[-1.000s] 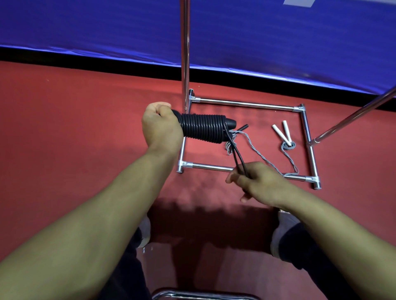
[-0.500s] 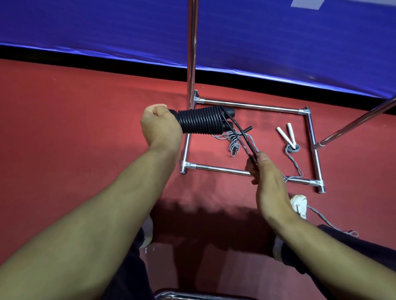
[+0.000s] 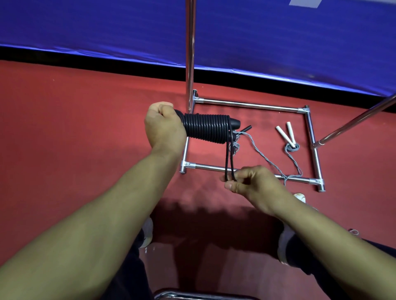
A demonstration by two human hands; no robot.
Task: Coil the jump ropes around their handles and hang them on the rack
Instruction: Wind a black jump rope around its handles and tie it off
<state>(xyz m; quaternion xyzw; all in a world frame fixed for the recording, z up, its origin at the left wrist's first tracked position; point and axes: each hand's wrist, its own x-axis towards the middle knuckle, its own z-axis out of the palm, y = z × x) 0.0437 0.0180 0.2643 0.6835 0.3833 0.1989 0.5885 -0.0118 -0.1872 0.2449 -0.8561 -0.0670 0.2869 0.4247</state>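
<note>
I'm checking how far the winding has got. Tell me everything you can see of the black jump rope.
The black jump rope is wound in tight, even turns around its black handles, held roughly level above the red floor. The left hand grips one end of the bundle; a rounded handle tip sticks out at the other. A short doubled loop of cord hangs down from that end, pinched by the right hand.

Single head-worn view, downward and forward (wide-angle), close over both forearms above red floor [image 3: 75, 128].

no readable text, label, brand or number anywhere, pale patch [image 3: 304, 2] high on the blue wall pad [image 3: 278, 36] cropped and blank
</note>
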